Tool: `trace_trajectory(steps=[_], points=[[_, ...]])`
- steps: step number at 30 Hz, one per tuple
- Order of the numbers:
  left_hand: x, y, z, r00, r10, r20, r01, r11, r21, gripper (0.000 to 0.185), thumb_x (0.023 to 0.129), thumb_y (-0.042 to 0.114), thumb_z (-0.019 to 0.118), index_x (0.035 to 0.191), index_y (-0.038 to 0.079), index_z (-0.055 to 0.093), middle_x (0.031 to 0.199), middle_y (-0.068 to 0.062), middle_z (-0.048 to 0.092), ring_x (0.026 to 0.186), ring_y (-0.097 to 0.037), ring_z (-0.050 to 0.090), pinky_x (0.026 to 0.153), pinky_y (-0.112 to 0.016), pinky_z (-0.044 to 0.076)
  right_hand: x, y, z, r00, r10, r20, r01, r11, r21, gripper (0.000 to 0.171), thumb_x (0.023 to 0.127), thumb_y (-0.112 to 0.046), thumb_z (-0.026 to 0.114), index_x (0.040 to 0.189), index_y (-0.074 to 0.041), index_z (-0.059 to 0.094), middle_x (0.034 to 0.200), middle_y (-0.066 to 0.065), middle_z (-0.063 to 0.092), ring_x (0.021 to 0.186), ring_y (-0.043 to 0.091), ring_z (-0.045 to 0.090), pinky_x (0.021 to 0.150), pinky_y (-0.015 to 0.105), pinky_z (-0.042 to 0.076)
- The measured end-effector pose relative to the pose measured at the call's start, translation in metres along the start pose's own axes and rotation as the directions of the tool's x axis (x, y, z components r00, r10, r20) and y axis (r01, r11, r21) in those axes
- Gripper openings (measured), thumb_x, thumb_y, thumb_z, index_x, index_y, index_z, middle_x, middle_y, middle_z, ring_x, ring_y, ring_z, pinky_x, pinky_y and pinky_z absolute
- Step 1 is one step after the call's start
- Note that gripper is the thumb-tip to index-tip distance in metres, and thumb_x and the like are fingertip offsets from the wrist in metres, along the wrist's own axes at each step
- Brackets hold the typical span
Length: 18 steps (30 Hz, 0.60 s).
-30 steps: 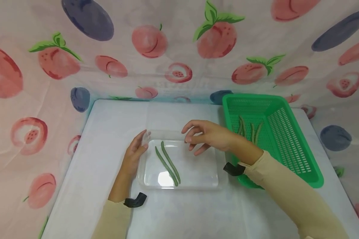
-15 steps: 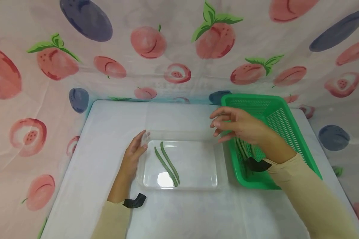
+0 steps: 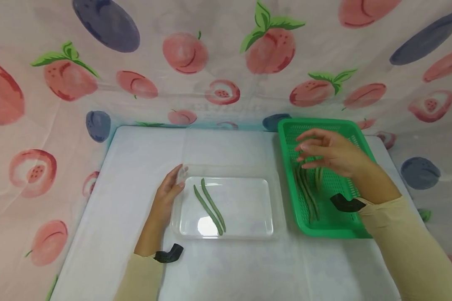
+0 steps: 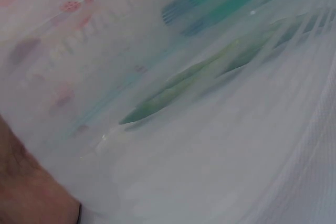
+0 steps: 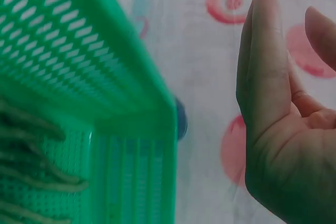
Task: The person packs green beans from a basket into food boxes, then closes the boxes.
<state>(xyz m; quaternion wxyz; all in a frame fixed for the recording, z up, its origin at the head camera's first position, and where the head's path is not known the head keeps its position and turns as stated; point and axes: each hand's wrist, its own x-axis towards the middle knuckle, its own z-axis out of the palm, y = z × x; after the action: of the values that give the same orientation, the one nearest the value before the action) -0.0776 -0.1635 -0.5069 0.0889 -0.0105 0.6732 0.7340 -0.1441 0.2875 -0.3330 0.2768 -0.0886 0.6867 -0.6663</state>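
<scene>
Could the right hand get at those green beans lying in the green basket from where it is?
Probably yes. The right hand hovers open and empty directly above the green beans in the green basket, which is open-topped, and nothing lies between hand and beans.

**No readable text in view**

No word, label, brand, number or sign can be read in any of the views. The cloth backdrop [image 3: 226, 62] carries only printed peaches, plums and leaves. The green slotted basket [image 3: 286, 167] and the clear plastic tray [image 3: 278, 200] show no marking. Faint pale shapes on the cloth in the left wrist view are too blurred to make out as letters.
</scene>
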Motion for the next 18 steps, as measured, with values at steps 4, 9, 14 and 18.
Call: trace_trajectory(steps=[4,9,14,18], points=[[0.000,-0.001,0.000,1.000,-0.002,0.001,0.002,1.000,0.002,0.057,0.104,0.027,0.056,0.158,0.025,0.038,0.163,0.007,0.039,0.146,-0.027,0.044,0.107,-0.043,0.051,-0.004,0.007,-0.017,1.000,0.011,-0.008,-0.011,1.000,0.001,0.025,0.106,-0.004,0.049,0.128,-0.012,0.059,0.115,0.001,0.074,0.099,0.019,0.072,0.086,0.037,0.063],[-0.002,0.000,0.001,1.000,0.005,0.005,-0.005,1.000,-0.005,0.057,0.104,0.027,0.056,0.158,0.025,0.037,0.164,0.007,0.039,0.147,-0.027,0.043,0.106,-0.037,0.052,-0.009,0.017,-0.036,0.997,0.059,-0.046,-0.059,0.998,0.008,0.026,0.107,-0.005,0.049,0.129,-0.015,0.060,0.118,0.000,0.073,0.102,0.019,0.072,0.086,0.034,0.063],[-0.002,0.002,0.001,1.000,0.004,0.005,-0.004,1.000,-0.011,0.057,0.105,0.026,0.055,0.159,0.024,0.036,0.164,0.006,0.038,0.148,-0.027,0.042,0.105,-0.031,0.052,-0.012,0.028,-0.054,0.985,0.128,-0.116,-0.131,0.991,-0.020,0.025,0.108,-0.012,0.050,0.128,-0.021,0.062,0.120,-0.004,0.071,0.104,0.015,0.070,0.089,0.031,0.061],[-0.002,0.002,0.001,1.000,-0.002,0.006,0.002,1.000,-0.014,0.058,0.104,0.027,0.056,0.159,0.023,0.036,0.164,0.007,0.038,0.147,-0.027,0.043,0.104,-0.032,0.053,-0.014,0.038,-0.070,0.969,0.174,-0.173,-0.181,0.983,-0.029,0.027,0.108,-0.016,0.051,0.134,-0.019,0.057,0.122,-0.006,0.067,0.107,0.011,0.069,0.092,0.027,0.060]])
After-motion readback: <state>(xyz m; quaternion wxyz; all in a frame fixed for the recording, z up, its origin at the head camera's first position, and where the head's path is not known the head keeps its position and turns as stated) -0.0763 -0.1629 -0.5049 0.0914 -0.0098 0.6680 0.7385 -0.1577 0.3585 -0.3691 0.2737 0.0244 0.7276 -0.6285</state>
